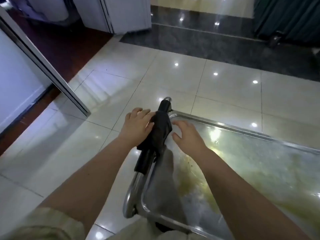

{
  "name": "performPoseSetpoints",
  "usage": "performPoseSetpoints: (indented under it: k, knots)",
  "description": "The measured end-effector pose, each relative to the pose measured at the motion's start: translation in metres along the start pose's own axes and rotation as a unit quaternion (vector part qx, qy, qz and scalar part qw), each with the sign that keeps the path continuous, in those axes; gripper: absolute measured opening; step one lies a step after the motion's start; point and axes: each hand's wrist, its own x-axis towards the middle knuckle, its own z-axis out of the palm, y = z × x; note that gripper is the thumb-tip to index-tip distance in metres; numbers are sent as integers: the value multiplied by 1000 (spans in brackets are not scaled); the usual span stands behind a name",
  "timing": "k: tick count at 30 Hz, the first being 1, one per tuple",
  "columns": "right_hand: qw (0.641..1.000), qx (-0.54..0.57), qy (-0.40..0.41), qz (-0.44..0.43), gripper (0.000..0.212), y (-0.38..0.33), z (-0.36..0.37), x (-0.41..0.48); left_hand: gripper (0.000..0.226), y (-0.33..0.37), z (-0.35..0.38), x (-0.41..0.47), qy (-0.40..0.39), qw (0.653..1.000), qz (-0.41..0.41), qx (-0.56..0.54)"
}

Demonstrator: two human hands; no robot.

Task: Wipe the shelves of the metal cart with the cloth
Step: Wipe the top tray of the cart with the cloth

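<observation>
A person stands at the handle end of a metal cart [225, 127], both bare forearms reaching forward over it. A black cloth [160, 134] hangs draped over the cart's tubular handle [138, 181], bunched around the bar and covering most of its length; bare steel shows only at the near bend and at the far tip.

The left hand [138, 123] lies against the left side of the cloth, its fingers extended rather than wrapped around the bar and its thumb resting on the fabric. The right hand [187, 134] is just beside the cloth on the other side, above the corner of the top shelf [251, 163], with its fingers spread and slightly bent and nothing in its grasp — whether it touches the steel cannot be told.

The top shelf is a shallow steel tray with a raised rim. Its surface carries yellowish smears and specks, and it mirrors the ceiling lights.

The cart stands on a glossy pale tile floor [173, 75]. A metal-framed glass panel [43, 66] runs along the left, with dark red flooring [65, 40] behind it. A band of dark polished stone [207, 44] crosses the background — at its right end hangs dark green fabric [285, 18] above a small black wheel [277, 38]. A beige sleeve [43, 224] fills the lower left corner.
</observation>
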Motion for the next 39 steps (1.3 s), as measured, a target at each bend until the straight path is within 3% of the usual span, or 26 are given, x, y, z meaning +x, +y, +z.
performPoseSetpoints:
  k: [6, 11, 15, 18, 22, 27, 31, 36, 39]
  knots:
    - [987, 117, -72, 80, 63, -14, 24, 47, 62, -24, 15, 24, -89, 993, 68, -29]
    - [948, 262, -46, 176, 59, -4, 23, 58, 61, -30, 21, 27, -100, 984, 90, -118]
    - [973, 153, -54, 163, 42, -18, 8, 65, 62, -33, 18, 30, -84, 981, 97, -146]
    - [972, 185, -36, 139, 21, -36, -10, 62, 62, -34, 9, 34, -70, 982, 123, -129]
    - [985, 152, -22, 84, 19, -53, -42, 47, 61, -29, -12, 40, -40, 978, 143, -150]
    - [998, 28, 50, 16, 19, -53, -80, 22, 43, -1, -45, 49, 75, 978, 176, -81]
    - [989, -3, 148, 29, 29, -39, -109, -9, 31, 42, -73, 53, 105, 973, 178, -107]
    - [954, -170, 247, -6, 23, -20, -152, -76, 25, 122, -89, 35, 133, 960, 235, -70]
    - [939, -212, 272, 14, 26, 6, -173, -129, 22, 178, -86, 13, 164, 952, 253, -55]
